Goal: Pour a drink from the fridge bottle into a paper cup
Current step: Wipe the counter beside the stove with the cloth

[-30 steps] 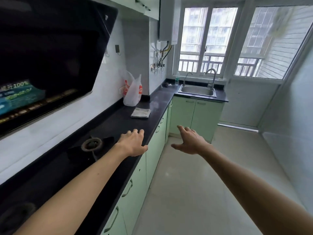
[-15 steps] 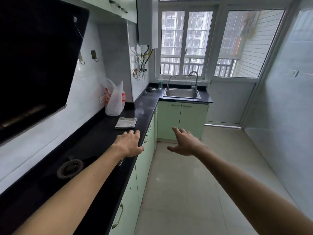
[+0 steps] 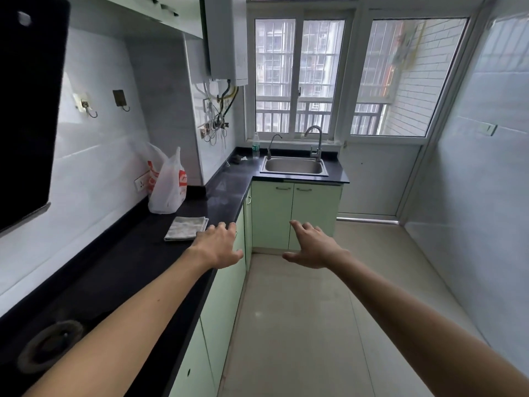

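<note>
Hovering are left hand [image 3: 219, 245], right hand [image 3: 313, 246] (seemingly empty).

We see 1 small clear bottle [image 3: 255, 146], green-labelled, standing upright on the dark worktop [image 3: 223, 184] just beside the sink [image 3: 293, 167]

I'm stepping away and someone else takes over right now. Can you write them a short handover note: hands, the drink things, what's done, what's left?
Left hand: open, empty, above the counter edge beside the cloth.
Right hand: open, empty, out over the floor.
Things: no fridge bottle or paper cup in view. A small bottle stands left of the sink; a bag sits on the counter.
Done: nothing that shows.
Left: fetch bottle and cup, then pour.
</note>
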### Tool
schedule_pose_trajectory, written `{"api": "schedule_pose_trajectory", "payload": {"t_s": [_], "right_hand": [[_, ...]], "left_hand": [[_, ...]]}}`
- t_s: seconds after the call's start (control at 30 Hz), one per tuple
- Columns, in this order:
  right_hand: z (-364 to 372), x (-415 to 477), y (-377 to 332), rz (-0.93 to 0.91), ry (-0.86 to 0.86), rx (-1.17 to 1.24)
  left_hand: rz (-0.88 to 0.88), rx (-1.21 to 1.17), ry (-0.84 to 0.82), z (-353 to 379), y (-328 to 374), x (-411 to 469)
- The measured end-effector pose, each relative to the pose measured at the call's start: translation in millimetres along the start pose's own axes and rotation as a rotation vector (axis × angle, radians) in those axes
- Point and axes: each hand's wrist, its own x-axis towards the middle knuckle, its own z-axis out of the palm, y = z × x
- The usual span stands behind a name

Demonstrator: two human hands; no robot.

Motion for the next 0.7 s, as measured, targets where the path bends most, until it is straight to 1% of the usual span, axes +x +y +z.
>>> {"api": "schedule_pose_trajectory", "payload": {"t_s": [0.17,0.37,0.7], "right_hand": [[-12.4,55.3,39.2,-0.005,0.004,-0.002],[-19.3,99.6,81.3,-0.003,-0.002,-0.01],[-17.2,164.2,125.0,0.033,-0.028,0.001]], "left_hand": [[0.006,0.019,-0.008,-5.9,21.9,61.6],[0.015,0.011,-0.017,-7.0,47.8,122.0],[0.041,0.027,-0.043,1.0,59.1,204.7]]}}
